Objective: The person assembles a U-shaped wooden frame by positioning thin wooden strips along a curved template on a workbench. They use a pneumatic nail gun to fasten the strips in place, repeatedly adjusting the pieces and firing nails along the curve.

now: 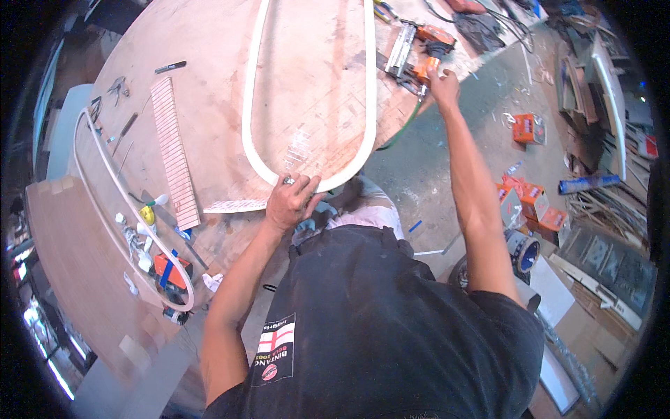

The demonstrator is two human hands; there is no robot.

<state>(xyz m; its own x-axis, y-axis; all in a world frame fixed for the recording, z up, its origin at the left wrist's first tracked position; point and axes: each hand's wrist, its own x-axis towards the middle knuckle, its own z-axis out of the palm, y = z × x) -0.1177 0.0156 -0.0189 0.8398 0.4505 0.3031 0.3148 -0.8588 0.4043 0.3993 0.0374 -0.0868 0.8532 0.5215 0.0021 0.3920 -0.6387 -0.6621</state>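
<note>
A pale U-shaped frame (370, 84) lies on the round wooden tabletop (209, 42), its curved end toward me. The fingers of my left hand (289, 202) are closed over the near curve of this frame. To the far right, my right hand (444, 86) is closed at the handle end of an orange and black nail gun (440, 47). The tool rests by the tabletop's right edge, and a green hose (403, 133) runs from it down past that edge. A slatted wooden strip (174, 150) lies left of the frame.
Left on the table are a black marker (171, 67), pliers (118, 86) and a long pale loop (190, 295) overhanging the edge. Orange boxes (529, 129) and a bucket (522, 251) stand on the floor at right, near stacked wood offcuts (614, 209).
</note>
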